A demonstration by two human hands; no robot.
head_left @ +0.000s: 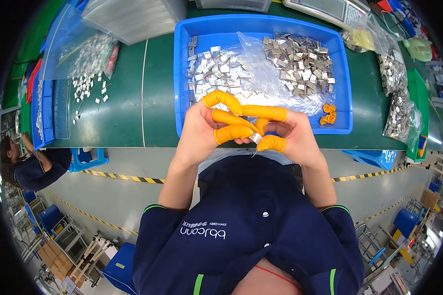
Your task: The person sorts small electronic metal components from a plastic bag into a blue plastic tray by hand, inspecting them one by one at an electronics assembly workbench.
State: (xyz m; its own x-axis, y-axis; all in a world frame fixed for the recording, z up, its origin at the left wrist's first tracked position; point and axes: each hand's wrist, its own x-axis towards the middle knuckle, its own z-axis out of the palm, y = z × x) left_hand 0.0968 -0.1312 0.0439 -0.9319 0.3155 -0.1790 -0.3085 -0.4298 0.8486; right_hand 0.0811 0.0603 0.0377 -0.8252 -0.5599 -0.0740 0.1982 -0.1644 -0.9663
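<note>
My left hand (pixel 208 123) and my right hand (pixel 291 132), both with orange finger cots, meet over the near edge of a blue tray (pixel 179 98). Pinched between their fingertips is a small silver-white part (pixel 255 138) with a thin wire hanging below it. The fingers cover much of it, so its exact kind does not show. In the tray, a pile of small white parts (pixel 212 69) lies on the left. A heap of metal-cased parts (pixel 305 64) rests on clear plastic film at the right. Several loose orange finger cots (pixel 328 115) sit in the tray's near right corner.
Left on the green table (pixel 128 108) lie scattered white parts with leads (pixel 83 87) and a filled plastic bag (pixel 91 54). A clear bin (pixel 133 19) and a scale (pixel 324 9) stand behind; bagged parts (pixel 398 113) are at right. Another person (pixel 39 164) sits far left.
</note>
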